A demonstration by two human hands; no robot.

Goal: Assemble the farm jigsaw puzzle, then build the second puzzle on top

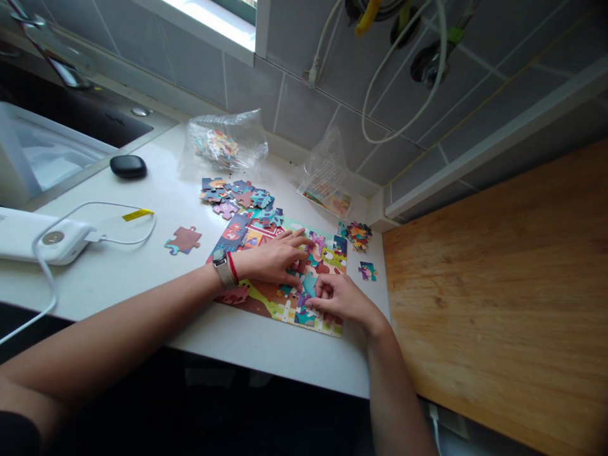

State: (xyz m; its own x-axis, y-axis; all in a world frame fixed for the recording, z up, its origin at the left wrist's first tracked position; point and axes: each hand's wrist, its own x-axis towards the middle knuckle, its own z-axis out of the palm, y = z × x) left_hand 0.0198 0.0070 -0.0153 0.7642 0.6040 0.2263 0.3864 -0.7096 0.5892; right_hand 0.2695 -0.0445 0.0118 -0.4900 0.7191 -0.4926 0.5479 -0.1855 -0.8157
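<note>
While the left hand (275, 258) spreads its fingers over the puzzle (263, 294), the right hand (339, 296) curls beside it. Whether it pinches anything is unclear.

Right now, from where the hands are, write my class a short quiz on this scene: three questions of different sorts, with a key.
1. True or false: the left hand and the right hand are both at the puzzle.
2. What lies just behind the pile of loose pieces? A) a glass jar B) a clear bag C) a bowl
3. Fill in: the bracelet beside the watch is ____.

Key: 1 true; 2 B; 3 red.
</note>
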